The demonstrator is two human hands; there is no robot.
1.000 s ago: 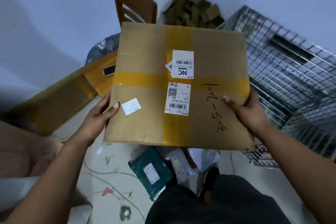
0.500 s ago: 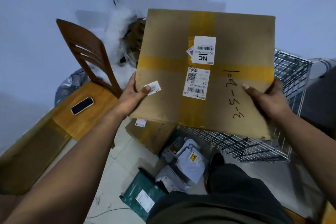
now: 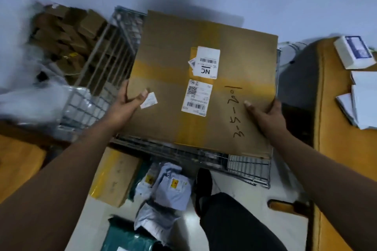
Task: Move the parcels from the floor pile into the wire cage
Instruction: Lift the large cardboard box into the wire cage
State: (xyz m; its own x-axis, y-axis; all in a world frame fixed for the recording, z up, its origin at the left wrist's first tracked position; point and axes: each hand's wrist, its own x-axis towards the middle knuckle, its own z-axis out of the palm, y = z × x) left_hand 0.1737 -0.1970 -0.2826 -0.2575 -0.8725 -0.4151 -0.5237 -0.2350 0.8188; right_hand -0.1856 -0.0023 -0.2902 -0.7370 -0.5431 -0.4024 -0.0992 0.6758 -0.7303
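Evidently the placing step is in hand: the left hand (image 3: 126, 105) and right hand (image 3: 266, 115) each clasp an opposite edge of the flat cardboard box (image 3: 173, 57), thumbs on top, holding it over the wire cage (image 3: 250, 167). Next it probably needs lowering level between the cage walls before both hands let go. One white label (image 3: 206, 63) reads "NC" beside a barcode; a second label (image 3: 196, 98) bears a QR code and barcodes, fine print illegible; marker writing (image 3: 237, 112) reads roughly "3-5-201".

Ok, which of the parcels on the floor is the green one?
The teal mailer bag at the bottom edge; the bags beyond it are pale grey, the floor box brown cardboard.
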